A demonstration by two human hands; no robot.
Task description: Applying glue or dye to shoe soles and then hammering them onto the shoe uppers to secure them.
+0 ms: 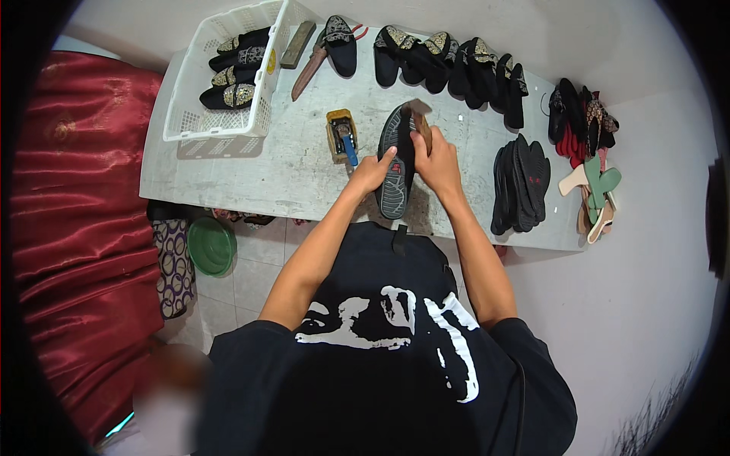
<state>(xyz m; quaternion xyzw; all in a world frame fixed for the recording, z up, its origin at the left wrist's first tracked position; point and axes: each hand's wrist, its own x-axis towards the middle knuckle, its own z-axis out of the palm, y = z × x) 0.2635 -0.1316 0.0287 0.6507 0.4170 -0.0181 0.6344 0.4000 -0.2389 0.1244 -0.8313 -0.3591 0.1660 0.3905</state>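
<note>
A black shoe (pixel 395 175) is held over the near edge of the table, its grey-patterned sole turned up toward me. My left hand (pixel 371 170) grips the shoe's left side, thumb on the sole. In my right hand (pixel 439 162) is a hammer (pixel 423 131) with a wooden handle; its head is at the toe end of the shoe. Whether the head touches the sole I cannot tell. Just left of the shoe stands a cut yellow container (pixel 340 119) with dark contents and a blue-handled brush (pixel 350 149) in it.
A white plastic basket (pixel 173 114) of decorated shoes stands at the far left. Beside it lie a block (pixel 298 44) and a brown tapered tool (pixel 309 74). More shoes (pixel 414 57) line the back. Black soles (pixel 523 186) are stacked right, near green and beige pieces (pixel 601 186).
</note>
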